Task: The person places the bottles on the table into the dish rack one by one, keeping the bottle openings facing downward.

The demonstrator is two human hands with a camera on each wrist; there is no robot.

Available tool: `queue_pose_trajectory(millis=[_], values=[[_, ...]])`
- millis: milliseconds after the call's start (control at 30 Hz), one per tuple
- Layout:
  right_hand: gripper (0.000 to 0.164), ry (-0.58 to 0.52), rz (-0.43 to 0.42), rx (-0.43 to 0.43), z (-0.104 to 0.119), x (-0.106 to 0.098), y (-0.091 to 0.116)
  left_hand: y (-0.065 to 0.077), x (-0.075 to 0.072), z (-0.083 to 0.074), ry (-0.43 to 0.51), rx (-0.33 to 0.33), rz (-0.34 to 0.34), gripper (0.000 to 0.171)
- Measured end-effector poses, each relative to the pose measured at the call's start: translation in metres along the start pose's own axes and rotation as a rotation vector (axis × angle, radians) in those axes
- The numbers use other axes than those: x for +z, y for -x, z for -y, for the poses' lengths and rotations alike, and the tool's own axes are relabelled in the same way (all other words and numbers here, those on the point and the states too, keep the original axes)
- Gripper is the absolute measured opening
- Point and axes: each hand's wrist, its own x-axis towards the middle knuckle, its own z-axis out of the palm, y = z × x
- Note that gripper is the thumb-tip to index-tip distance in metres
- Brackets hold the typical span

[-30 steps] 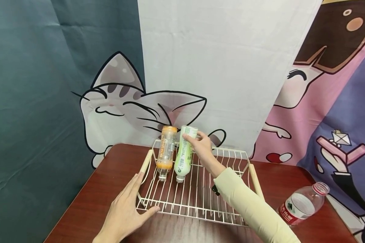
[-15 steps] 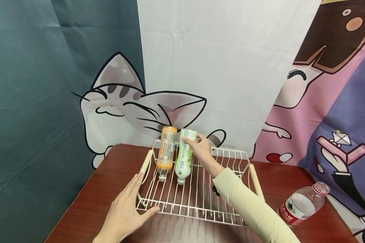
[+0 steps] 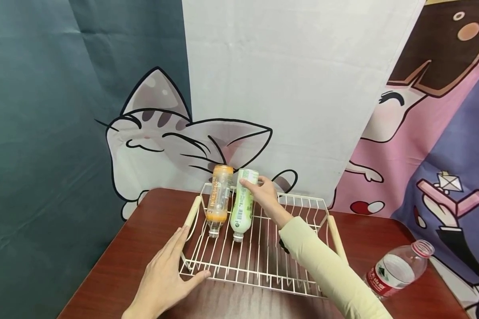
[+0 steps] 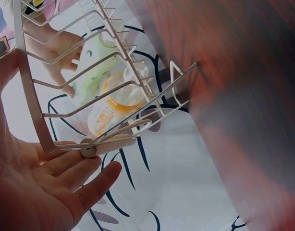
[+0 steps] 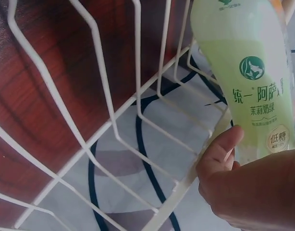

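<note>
Reddish-brown desk [image 3: 119, 257] is spreading beneath your work, and at its left your left hand [image 3: 163, 274] is resting, fingers relaxed and nearly straight, against the end of the left wooden handle [image 3: 193, 212]. It is gripping nothing, though it seems to be steadying that corner of the white wire drying rack [image 3: 239, 269]. Next along, the clear bottle with orange bands [image 3: 219, 195] is leaning neck-down in the rack, its base toward the back. Just to the right of it, the pale green milk-tea bottle [image 3: 242, 208] is also slanting neck-down over the wires, and your right hand [image 3: 266, 195] is grasping it near its upturned base. Whether the wires are already bearing its weight, you cannot tell from here. You are apparently seating this bottle beside the orange-banded one; the next move is calling for letting the neck and shoulder settle securely, then loosening your fingers gently so that it is not rolling or tipping. Beyond your sleeve [image 3: 319, 261] and the right wooden handle [image 3: 336, 235], the uncapped clear water bottle with a red label [image 3: 397, 270] is standing on the desk outside the rack, perhaps awaiting the same placing.
</note>
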Motion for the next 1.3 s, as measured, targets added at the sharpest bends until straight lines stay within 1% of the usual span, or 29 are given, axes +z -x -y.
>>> queue_pose_trajectory(millis=[133,267,367,500,733,933,1067,1300], values=[[0.073,-0.009,0.003,0.008,-0.004,-0.002,-0.004,-0.001,-0.001,-0.001,-0.005,-0.005,0.013,0.112],[0.076,0.046,-0.022,-0.006,-0.007,-0.003,-0.005,-0.002,-0.002,-0.002,-0.005,-0.007,0.027,0.112],[0.075,0.093,-0.036,-0.025,-0.007,-0.003,-0.005,-0.003,-0.002,-0.002,-0.003,-0.002,0.018,0.111],[0.073,0.126,-0.028,-0.038,-0.004,-0.001,-0.004,-0.002,-0.003,-0.002,-0.009,0.006,0.004,0.110],[0.073,0.121,0.005,-0.005,0.002,0.002,-0.006,-0.001,-0.003,-0.002,-0.016,0.012,-0.008,0.110],[0.070,0.132,0.009,-0.006,0.003,0.002,-0.005,-0.002,-0.002,-0.002,-0.018,0.008,0.002,0.110],[0.074,0.146,0.004,-0.010,0.002,0.002,-0.004,-0.002,-0.002,-0.002,-0.021,0.005,0.013,0.110],[0.080,0.114,0.008,0.010,0.001,0.001,-0.004,-0.001,-0.003,-0.002,-0.019,0.009,0.011,0.109]])
